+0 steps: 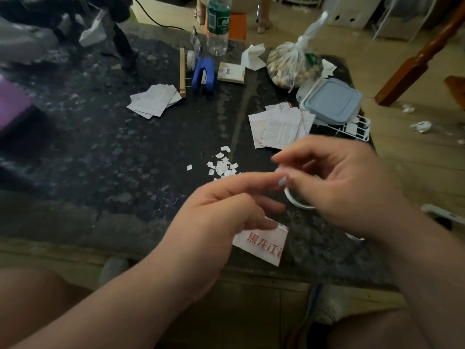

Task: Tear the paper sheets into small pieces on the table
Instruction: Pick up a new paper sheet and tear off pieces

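Note:
My left hand (226, 207) hovers over the near side of the dark table (113, 152), its lower fingers curled on the torn top edge of a white paper piece with red print (261, 245). Its index finger reaches right to a tiny paper scrap (282, 182), which my right hand (342, 182) pinches at the thumb tip; motion blur hides the exact grip. A heap of small torn pieces (224, 165) lies just beyond my hands. Farther back lie two stacks of untorn sheets, one at the right (279, 127) and one at the left (154, 100).
A white ring (298, 201) lies under my right hand. At the back stand a blue stapler (202, 75), a wooden clip (183, 71), a water bottle (217, 26), a bag of nuts (292, 64) and a grey-lidded box (331, 100). Crumpled paper (420, 126) litters the floor at right.

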Motion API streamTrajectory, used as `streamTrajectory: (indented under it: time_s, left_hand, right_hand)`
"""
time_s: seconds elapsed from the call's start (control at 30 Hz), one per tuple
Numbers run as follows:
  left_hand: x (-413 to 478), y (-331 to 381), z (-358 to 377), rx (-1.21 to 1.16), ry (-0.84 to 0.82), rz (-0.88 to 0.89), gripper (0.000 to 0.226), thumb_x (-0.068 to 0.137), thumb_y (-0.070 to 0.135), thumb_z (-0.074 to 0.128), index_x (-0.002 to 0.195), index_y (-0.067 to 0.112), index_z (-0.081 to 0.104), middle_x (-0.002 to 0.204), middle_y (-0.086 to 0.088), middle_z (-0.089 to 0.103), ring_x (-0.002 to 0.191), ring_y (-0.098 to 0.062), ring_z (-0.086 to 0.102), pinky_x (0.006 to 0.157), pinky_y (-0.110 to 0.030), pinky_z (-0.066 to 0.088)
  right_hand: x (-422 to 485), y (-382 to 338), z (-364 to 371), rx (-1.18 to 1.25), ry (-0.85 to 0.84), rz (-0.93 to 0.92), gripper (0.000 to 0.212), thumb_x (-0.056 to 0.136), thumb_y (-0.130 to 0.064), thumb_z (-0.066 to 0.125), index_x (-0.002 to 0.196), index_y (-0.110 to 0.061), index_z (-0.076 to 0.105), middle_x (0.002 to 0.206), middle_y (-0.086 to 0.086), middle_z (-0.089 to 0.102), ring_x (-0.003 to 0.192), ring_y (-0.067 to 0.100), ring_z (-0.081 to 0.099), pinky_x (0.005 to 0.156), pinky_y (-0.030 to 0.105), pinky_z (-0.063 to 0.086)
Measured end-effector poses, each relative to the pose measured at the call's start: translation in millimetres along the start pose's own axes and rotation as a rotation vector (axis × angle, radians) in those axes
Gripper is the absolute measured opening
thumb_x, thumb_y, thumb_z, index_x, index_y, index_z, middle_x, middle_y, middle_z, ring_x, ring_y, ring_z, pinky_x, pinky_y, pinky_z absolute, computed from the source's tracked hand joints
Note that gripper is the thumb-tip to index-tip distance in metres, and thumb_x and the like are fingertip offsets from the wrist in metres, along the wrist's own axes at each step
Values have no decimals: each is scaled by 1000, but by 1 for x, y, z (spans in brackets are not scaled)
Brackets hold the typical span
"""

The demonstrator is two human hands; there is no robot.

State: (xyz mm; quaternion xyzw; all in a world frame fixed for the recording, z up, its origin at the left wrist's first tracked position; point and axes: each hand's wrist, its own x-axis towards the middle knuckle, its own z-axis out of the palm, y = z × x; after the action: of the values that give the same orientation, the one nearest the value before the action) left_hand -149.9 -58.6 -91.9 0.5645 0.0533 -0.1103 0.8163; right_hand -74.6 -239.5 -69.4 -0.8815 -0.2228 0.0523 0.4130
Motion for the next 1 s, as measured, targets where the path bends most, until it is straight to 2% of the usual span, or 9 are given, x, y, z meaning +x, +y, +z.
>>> streamTrajectory:
  time_s: [0.07,0.1,0.2,0.3,0.47,0.53,0.67,0.83,1.0]
  left_hand:
    - [0,3,-2,119,64,101,43,75,8,52,103,23,81,107,-6,78,102,-25,73,90,-46,57]
    - [-2,5,-3,141,80,140,39,79,9,53,103,23,81,105,-4,79,99,-25,75,89,-44,58]
    - [-8,8,0,205,114,251,27,85,11,60,99,22,81,96,-1,80,89,-22,77,81,-33,62]
    - [-12,7,3,263,129,349,23,85,8,66,99,20,80,89,0,80,84,-18,78,76,-24,61]
    - [-11,1,3,338,128,423,35,83,-7,60,106,16,75,92,3,80,89,-16,77,80,-22,60]
    - [-9,0,2,379,126,451,38,84,-7,60,109,17,74,95,5,80,94,-16,77,83,-23,59]
    - [-5,-5,-1,427,138,495,43,83,-7,60,113,19,74,97,2,78,98,-23,75,85,-28,59]
    - [-1,-11,-3,491,116,529,49,81,-10,57,119,17,72,99,4,76,98,-24,74,85,-32,60]
    - [0,-12,-4,481,122,522,48,81,-9,56,118,17,73,98,4,76,96,-23,74,83,-30,59]
  right_hand:
    - [-8,-6,-1,167,189,89,7,89,-23,74,83,-27,75,71,-8,69,63,7,64,56,23,52]
    - [-13,-12,0,303,196,137,8,87,-21,72,79,-23,75,64,-4,66,55,8,59,51,20,46]
    - [-25,-29,5,636,35,254,11,78,-17,67,71,-13,74,54,5,55,42,12,44,41,19,34]
    - [-29,-37,9,778,-56,331,12,76,-15,67,69,-8,74,52,9,52,40,11,39,38,19,31]
    - [-29,-42,10,805,-25,352,5,73,-12,77,71,-8,76,55,12,58,39,12,38,37,17,29]
    - [-28,-41,11,801,14,363,11,75,-16,70,70,-9,76,56,13,60,39,12,38,36,17,29]
    - [-25,-38,14,770,44,357,16,88,-7,71,72,-8,76,54,11,57,37,10,39,38,15,30]
    - [-24,-36,18,758,60,356,18,89,-6,67,73,-6,76,52,9,55,38,10,39,38,18,30]
    - [-23,-33,19,711,60,330,19,91,-9,70,73,-10,76,53,7,56,39,10,41,39,20,32]
